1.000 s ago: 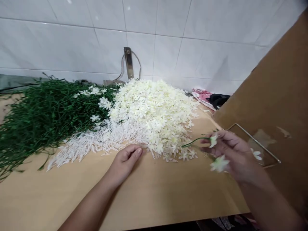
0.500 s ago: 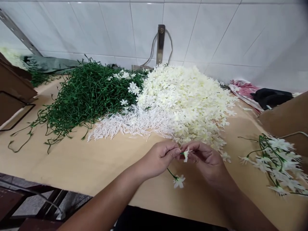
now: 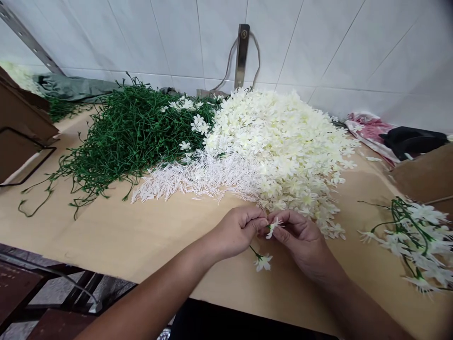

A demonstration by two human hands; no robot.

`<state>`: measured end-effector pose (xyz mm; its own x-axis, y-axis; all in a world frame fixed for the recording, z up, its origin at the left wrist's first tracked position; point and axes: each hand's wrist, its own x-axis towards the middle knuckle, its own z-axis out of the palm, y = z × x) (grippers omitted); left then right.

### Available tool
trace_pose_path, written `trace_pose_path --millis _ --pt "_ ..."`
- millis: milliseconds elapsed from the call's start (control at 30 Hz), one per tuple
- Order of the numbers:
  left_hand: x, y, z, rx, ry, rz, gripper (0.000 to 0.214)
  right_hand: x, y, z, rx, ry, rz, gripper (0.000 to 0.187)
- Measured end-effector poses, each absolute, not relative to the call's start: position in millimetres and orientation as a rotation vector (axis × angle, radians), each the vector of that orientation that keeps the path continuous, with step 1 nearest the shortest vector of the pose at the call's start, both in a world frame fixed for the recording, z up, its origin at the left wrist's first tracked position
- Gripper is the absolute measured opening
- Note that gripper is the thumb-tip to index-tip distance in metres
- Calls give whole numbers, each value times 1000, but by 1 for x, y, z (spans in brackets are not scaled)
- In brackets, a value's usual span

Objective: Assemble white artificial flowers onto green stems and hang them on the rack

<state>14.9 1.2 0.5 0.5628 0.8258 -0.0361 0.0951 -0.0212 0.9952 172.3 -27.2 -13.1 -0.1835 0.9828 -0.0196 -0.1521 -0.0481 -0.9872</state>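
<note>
My left hand pinches a green artificial flower stem just behind a white blossom. From the same stem a second white blossom hangs below the hands. My right hand is closed at the front of the upper blossom, its thumb and fingers on the petals and thin white stamens. Just beyond my hands lie a heap of loose white stamens and a large mound of cream-white petals. Farther left is a tangled pile of green stems.
Assembled flowers lie on the right of the table. Cardboard boxes stand at the left and right. A black object rests on a pink-and-white cloth. A metal bracket stands against the tiled wall.
The camera view has shifted slightly. Both hands stay together on the stem, and the upper blossom has tilted a little between the fingers.
</note>
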Motion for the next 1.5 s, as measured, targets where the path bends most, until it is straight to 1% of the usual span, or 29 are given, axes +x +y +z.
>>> trace_pose_path --millis 133,333,567,833,967,1167,1367,1500 --pt "15 0 -2 1481 821 669 25 173 -27 -14 -1111 -1270 1426 13" --pt "15 1 -2 1386 813 682 31 169 -26 -13 -1073 -1290 1479 12" --pt "16 1 -3 1473 867 647 25 171 -27 -16 -1164 -1276 1462 16" --pt "18 -1 -1 1620 971 639 27 166 -29 -20 -1232 -1205 1395 22" --pt "19 -1 -7 1586 964 653 27 161 -27 -16 -1262 -1170 1393 26" --pt "17 1 -8 1446 867 672 34 162 -28 -9 -1124 -1095 1542 21" --pt "12 2 3 1417 813 642 25 171 -31 -7 -1065 -1164 1619 17" --pt "12 1 -1 1465 818 649 25 170 -28 -8 -1071 -1153 1584 17"
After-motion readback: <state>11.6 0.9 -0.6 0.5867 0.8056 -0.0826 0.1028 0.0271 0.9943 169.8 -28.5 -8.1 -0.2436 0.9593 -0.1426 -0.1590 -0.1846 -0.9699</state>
